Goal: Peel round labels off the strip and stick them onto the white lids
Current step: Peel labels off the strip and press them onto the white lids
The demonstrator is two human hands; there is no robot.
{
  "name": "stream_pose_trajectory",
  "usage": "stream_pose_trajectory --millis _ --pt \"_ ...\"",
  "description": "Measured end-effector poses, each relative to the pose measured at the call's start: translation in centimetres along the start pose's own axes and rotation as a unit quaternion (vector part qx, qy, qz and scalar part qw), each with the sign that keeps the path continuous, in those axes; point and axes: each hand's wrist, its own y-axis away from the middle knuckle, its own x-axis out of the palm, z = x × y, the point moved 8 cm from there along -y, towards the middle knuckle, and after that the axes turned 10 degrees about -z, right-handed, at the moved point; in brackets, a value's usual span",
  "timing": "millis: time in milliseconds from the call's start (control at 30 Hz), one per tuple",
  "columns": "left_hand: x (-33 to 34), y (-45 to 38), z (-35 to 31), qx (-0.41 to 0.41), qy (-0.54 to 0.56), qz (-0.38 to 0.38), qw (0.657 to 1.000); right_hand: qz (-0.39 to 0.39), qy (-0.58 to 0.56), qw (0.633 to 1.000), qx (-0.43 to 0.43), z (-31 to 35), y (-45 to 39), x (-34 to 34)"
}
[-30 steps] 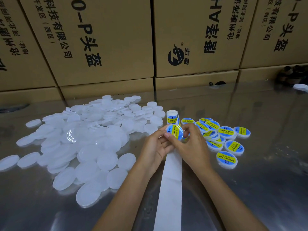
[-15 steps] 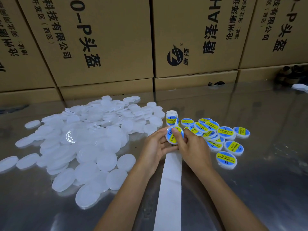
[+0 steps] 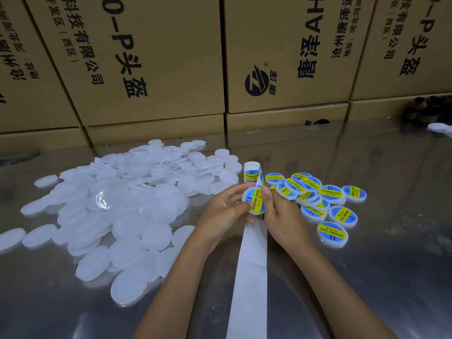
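The spent strip (image 3: 249,277) is trailing toward the viewer. Left hand (image 3: 223,211) is gripping a white lid (image 3: 247,195); right hand (image 3: 281,216) is pressing its label (image 3: 256,200). Off-centre pressure is risking wrinkles. Label roll (image 3: 251,171) is standing beyond.

A glossy, reflective metal tabletop (image 3: 367,277) runs back to a wall of stacked brown cardboard boxes (image 3: 151,57) printed with black Chinese characters and a round logo (image 3: 256,80), under dim light, with a dark blurred object (image 3: 428,110) at far right.
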Motion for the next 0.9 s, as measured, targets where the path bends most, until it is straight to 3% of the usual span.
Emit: stream_pose_trajectory --millis 200,367,500,733,900 --pt "-1.6 0.1 0.0 -0.029 0.065 -0.079 0.994 0.01 -0.077 0.996 0.054 0.1 0.2 0.6" --pt "-2.7 0.1 0.4 -0.042 0.085 -0.167 0.981 0.074 -0.05 0.993 0.072 0.3 0.9 2.1" --pt "-2.9 0.2 0.4 -0.029 0.077 -0.206 0.975 0.05 0.023 0.997 0.05 0.1 0.9 1.4" --pt "-2.1 0.2 0.2 -0.008 0.048 -0.174 0.984 0.014 0.107 0.994 0.033 -0.4 0.6 1.0" --pt "-0.3 0.1 0.2 0.001 0.023 -0.075 0.997 0.004 0.114 0.993 0.029 -0.6 0.4 0.7"
